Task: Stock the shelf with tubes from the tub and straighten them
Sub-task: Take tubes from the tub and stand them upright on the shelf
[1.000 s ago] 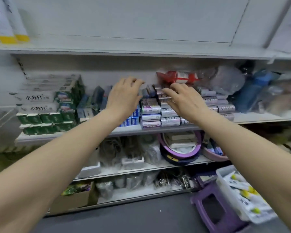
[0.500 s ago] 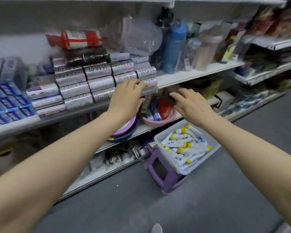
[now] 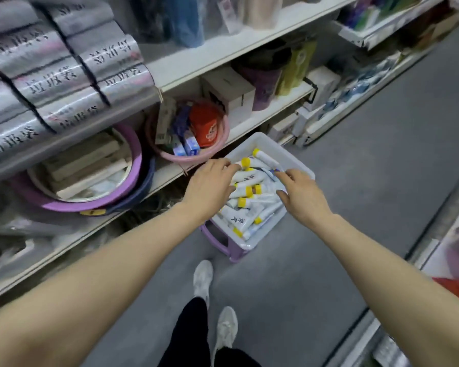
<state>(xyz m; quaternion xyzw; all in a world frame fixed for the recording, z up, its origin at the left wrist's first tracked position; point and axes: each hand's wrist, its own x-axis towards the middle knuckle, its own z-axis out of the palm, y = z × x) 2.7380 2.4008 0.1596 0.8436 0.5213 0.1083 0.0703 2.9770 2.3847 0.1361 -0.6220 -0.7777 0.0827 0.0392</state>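
Over the white plastic tub (image 3: 294, 158) on a purple stool (image 3: 224, 247): smooth white tubes (image 3: 249, 207) w/ yellow caps heaped inside. Left hand (image 3: 210, 188) & right hand (image 3: 301, 193) above them, fingers loosely spread, holding nothing.

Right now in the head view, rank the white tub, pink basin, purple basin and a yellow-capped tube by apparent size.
1. purple basin
2. white tub, though nearer the camera
3. pink basin
4. yellow-capped tube

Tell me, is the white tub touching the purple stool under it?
Touching. The head view shows the white tub sitting directly on the purple stool, its near corner resting on the stool's top with no gap.
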